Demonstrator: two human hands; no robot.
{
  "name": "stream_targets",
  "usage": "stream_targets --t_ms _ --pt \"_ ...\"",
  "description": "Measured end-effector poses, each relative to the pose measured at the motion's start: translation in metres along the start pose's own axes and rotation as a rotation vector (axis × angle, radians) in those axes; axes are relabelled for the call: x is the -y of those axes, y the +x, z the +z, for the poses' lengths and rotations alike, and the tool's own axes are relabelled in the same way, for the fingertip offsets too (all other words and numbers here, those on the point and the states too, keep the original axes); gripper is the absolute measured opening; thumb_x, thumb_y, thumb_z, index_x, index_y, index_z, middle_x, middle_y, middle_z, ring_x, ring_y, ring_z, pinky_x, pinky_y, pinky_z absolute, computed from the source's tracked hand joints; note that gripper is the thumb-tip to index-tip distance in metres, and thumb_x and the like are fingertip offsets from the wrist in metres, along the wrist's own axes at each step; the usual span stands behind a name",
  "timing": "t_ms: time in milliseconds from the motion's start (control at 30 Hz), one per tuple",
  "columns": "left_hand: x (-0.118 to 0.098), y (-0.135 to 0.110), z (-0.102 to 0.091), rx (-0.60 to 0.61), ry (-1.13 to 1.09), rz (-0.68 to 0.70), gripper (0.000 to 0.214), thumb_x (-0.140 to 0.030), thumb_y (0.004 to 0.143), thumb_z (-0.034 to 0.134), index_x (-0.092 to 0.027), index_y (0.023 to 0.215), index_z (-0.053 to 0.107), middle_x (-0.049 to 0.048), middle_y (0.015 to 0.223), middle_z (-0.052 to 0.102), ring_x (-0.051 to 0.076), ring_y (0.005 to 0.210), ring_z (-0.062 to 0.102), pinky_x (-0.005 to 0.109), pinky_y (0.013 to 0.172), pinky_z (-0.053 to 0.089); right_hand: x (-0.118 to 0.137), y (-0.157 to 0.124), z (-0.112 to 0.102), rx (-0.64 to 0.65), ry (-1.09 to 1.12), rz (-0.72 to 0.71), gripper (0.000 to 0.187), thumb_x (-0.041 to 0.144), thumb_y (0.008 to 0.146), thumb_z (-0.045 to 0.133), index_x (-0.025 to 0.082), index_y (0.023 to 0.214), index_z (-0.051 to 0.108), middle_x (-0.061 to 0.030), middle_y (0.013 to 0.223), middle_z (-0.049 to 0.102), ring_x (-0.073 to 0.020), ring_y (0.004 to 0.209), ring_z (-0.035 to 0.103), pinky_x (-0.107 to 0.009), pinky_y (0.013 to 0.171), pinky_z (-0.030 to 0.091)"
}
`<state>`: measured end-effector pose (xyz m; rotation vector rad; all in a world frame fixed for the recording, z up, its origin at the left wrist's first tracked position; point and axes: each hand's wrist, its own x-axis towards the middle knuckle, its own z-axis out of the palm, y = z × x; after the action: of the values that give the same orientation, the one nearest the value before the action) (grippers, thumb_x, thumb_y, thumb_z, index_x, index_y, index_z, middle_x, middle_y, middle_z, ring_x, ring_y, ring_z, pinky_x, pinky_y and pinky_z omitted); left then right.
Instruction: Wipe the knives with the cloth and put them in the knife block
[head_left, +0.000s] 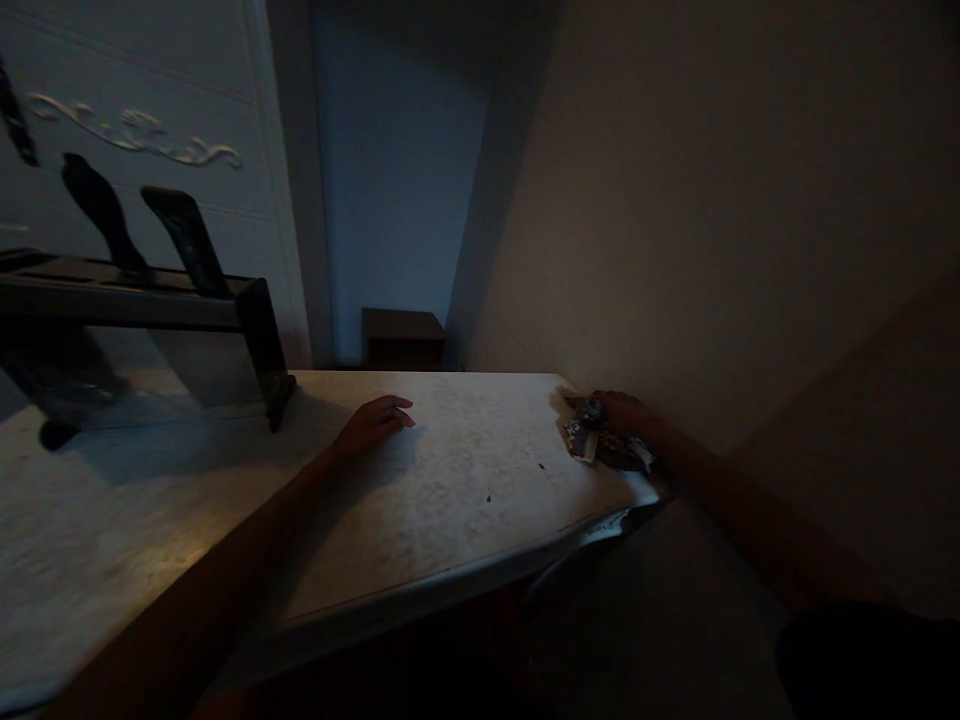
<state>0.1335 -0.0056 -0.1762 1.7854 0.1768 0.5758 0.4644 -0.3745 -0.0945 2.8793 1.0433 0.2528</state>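
The scene is dim. My left hand (pixel 373 421) rests on the pale marble-patterned tabletop (pixel 450 470), fingers loosely curled and holding nothing. My right hand (pixel 621 413) lies at the table's right end, on or closing over a small crumpled wrapper or packet (pixel 584 434) with a dark and light print. Whether the fingers truly grip it I cannot make out in the dark.
A dark knife block (pixel 142 310) with black handles sticking up stands at the table's left. A white panelled door (pixel 150 120) is behind it. A small dark cabinet (pixel 403 339) sits in the corner beyond the table. A beige wall runs along the right.
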Motion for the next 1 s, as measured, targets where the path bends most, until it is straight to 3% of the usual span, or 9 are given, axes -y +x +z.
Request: stream_targets --t_ms 100,200,333,467,600,767,867,1000 --pt "0.0 0.0 0.0 -0.001 -0.001 -0.005 0.04 -0.039 0.064 0.069 -0.016 0.097 0.063 0.0066 0.08 0.074 0.023 0.078 0.07 0.033 0.073 0.051 0.001 0.001 -0.002 0.031 -0.101 -0.044 0.09 0.039 0.066 0.077 0.005 0.142 0.041 -0.028 0.134 0.054 -0.0378 0.12 0.055 -0.043 0.098 0.042" --pt "0.002 0.001 -0.001 0.007 0.006 -0.012 0.042 -0.04 0.064 0.069 -0.016 0.097 0.063 0.0069 0.08 0.074 0.023 0.077 0.069 0.033 0.073 0.051 0.012 -0.001 -0.005 -0.023 -0.182 -0.103 0.101 0.043 0.07 0.072 0.001 0.148 0.025 -0.0298 0.144 0.043 -0.0403 0.131 0.044 -0.047 0.106 0.037" --pt "0.004 0.002 -0.002 0.022 0.033 -0.008 0.043 -0.041 0.065 0.068 -0.016 0.1 0.063 0.0072 0.083 0.074 0.023 0.079 0.069 0.034 0.074 0.051 0.041 -0.009 -0.011 -0.101 -0.18 -0.256 0.084 0.033 0.076 0.065 0.007 0.147 0.03 -0.0238 0.148 0.041 -0.0362 0.137 0.037 -0.047 0.112 0.03" --pt "0.005 -0.002 0.001 0.016 0.08 0.007 0.038 -0.035 0.069 0.063 -0.014 0.101 0.063 0.0081 0.082 0.073 0.022 0.078 0.069 0.032 0.071 0.052 0.079 -0.012 -0.009 -0.09 -0.111 -0.381 0.065 0.031 0.079 0.062 0.015 0.139 0.047 -0.0176 0.149 0.043 -0.0344 0.139 0.036 -0.047 0.115 0.028" --pt "-0.001 -0.008 0.007 -0.026 0.21 0.031 0.029 -0.019 0.072 0.053 -0.015 0.099 0.064 0.0056 0.085 0.074 0.018 0.077 0.068 0.031 0.075 0.052 0.125 -0.009 -0.004 -0.048 0.018 -0.522 0.051 0.035 0.079 0.064 0.016 0.126 0.062 -0.0177 0.144 0.049 -0.0353 0.135 0.042 -0.05 0.113 0.033" --pt "-0.02 -0.022 0.004 -0.136 0.223 0.064 0.025 -0.014 0.076 0.049 -0.016 0.094 0.066 0.0064 0.089 0.073 0.018 0.083 0.069 0.03 0.079 0.053 0.194 -0.009 -0.01 -0.019 0.214 -0.701 0.048 0.04 0.081 0.062 0.018 0.124 0.063 -0.016 0.142 0.052 -0.032 0.132 0.048 -0.048 0.109 0.039" --pt "-0.04 -0.04 -0.014 -0.29 0.261 0.154 0.018 -0.015 0.08 0.049 -0.017 0.089 0.065 0.0063 0.09 0.072 0.017 0.082 0.068 0.03 0.079 0.053 0.24 -0.009 -0.02 0.001 0.326 -0.796 0.05 0.043 0.084 0.059 0.018 0.128 0.061 -0.0157 0.141 0.054 -0.0302 0.131 0.049 -0.048 0.109 0.04" --pt "-0.07 -0.072 -0.062 -0.79 0.398 0.325 0.014 -0.02 0.084 0.049 -0.018 0.085 0.062 0.0051 0.084 0.067 0.017 0.081 0.063 0.031 0.081 0.05 0.304 -0.006 -0.033 -0.024 0.517 -0.892 0.05 0.043 0.085 0.059 0.021 0.13 0.058 -0.0131 0.139 0.055 -0.0291 0.13 0.05 -0.049 0.111 0.038"
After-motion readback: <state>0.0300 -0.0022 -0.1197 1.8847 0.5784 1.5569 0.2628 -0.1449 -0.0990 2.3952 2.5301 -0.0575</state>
